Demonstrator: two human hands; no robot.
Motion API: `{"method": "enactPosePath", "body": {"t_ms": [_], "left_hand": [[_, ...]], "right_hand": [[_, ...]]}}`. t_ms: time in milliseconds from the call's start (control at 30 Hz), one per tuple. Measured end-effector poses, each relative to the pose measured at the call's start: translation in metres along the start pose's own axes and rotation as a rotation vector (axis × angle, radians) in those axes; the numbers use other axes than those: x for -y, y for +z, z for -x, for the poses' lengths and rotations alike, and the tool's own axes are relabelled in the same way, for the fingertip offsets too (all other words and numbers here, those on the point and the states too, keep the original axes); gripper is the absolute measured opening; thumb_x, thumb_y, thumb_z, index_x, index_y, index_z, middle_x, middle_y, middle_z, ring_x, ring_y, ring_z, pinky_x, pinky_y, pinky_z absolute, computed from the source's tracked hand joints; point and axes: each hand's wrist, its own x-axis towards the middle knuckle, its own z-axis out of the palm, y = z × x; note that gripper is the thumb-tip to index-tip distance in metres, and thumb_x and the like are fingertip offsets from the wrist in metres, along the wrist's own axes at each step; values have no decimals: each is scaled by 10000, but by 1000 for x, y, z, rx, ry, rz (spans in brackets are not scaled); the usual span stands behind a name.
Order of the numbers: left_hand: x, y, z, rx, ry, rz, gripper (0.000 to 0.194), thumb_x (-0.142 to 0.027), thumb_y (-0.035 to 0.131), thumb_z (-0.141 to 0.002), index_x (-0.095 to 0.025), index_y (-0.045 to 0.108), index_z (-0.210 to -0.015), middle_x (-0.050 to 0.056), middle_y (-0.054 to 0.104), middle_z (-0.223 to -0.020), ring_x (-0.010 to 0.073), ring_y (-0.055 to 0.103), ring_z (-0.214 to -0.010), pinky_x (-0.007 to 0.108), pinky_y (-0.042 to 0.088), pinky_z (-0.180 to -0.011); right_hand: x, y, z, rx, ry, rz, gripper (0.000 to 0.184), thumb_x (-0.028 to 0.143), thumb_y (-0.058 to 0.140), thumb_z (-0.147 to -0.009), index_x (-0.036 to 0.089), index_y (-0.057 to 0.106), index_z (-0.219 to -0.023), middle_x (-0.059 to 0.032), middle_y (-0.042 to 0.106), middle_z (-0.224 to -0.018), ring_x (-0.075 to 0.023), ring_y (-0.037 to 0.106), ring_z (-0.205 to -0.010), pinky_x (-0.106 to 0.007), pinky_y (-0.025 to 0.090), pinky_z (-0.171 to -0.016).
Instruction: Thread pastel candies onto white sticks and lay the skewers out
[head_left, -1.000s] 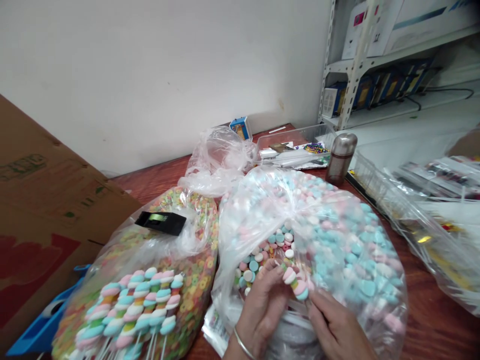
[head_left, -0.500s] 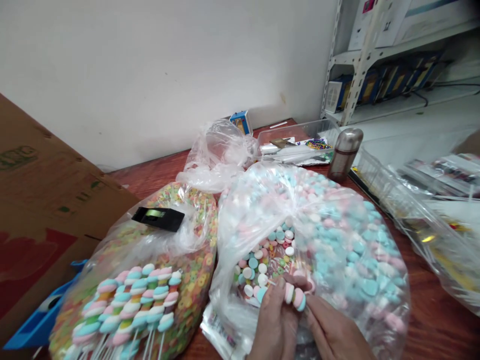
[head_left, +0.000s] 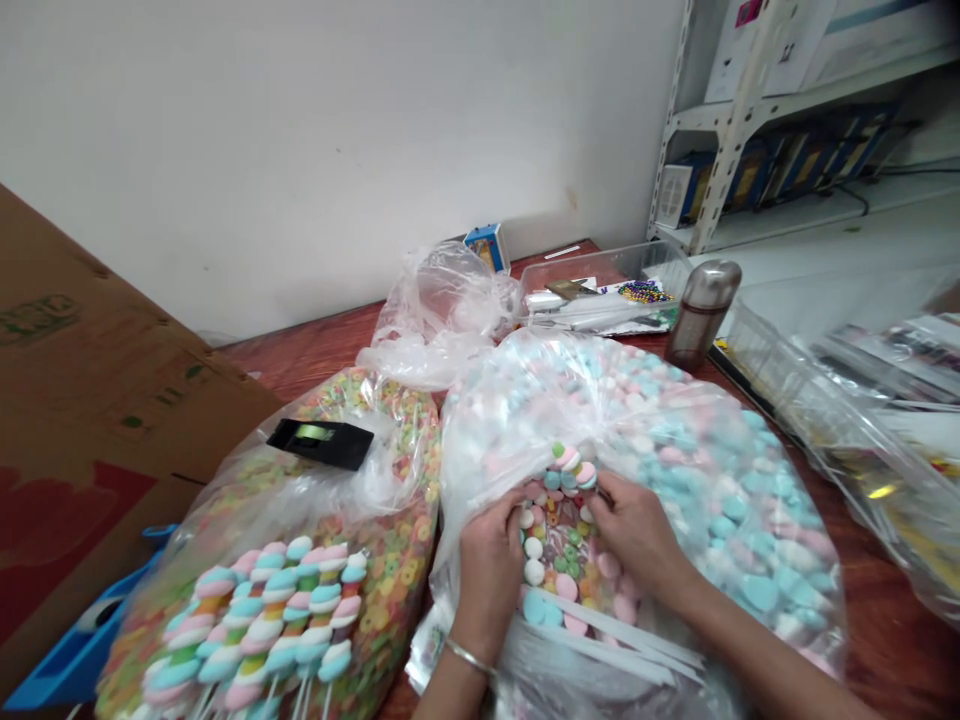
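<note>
My right hand [head_left: 637, 525] pinches one end of a short candy skewer [head_left: 574, 465], strung with pink-white and blue marshmallows and a green ring; its stick is mostly hidden. My left hand [head_left: 487, 550], a bangle at its wrist, has its fingers curled at the left edge of the opening in a clear plastic bag [head_left: 480, 450]. Through that opening show loose marshmallows [head_left: 534, 570] and small ring candies [head_left: 568, 560] in several colours. White sticks [head_left: 622, 635] lie across the bag below the opening.
Several finished candy skewers [head_left: 262, 620] rest on a bag of ring candies [head_left: 405, 540] at left, with a black object [head_left: 320, 443] behind. A cardboard box [head_left: 112, 400] and blue holder [head_left: 75, 650] stand far left. A bottle [head_left: 703, 315] and plastic bins [head_left: 810, 420] are right.
Both hands have moved up and apart, to either side of the bag's opening. The short skewer rose with my right hand. White sticks now show below the opening.
</note>
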Motion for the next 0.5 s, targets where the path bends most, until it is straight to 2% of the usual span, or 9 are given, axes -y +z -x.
{"method": "enactPosePath", "body": {"t_ms": [133,300,400,500], "left_hand": [[-15,20,-19,96,145,-124,244,-146,482,-887,-238,682,-993,55,707,-941,224,631,-887,330,457,-825],[-17,34,-27,143,227,-361,165,-154,527,-863,-213,634,-974,75,634,-951,259,570,-918,361,435,-812],[-14,33,-22,110,197,-310,158,-115,523,-838,-210,607,-932,58,622,-916,236,569,-902,338,428,-811],[-15,27,-12,92,113,-119,133,-119,517,-830,-207,599,-888,40,635,-874,204,590,-850,305,433,-785]], "right_hand": [[4,12,-11,8,-57,51,209,171,429,-833,212,614,-921,-26,645,-868,-182,576,-813,-263,377,-714],[3,18,-13,0,-60,69,168,148,442,-810,201,584,-884,-24,617,-806,-183,557,-765,-265,348,-669],[2,16,-9,-2,-73,18,113,174,468,-784,207,563,-836,-3,604,-768,-178,555,-742,-264,368,-672],[0,11,-1,-32,-53,-54,87,202,463,-776,212,543,-808,10,606,-762,-171,562,-734,-260,395,-676]]}}
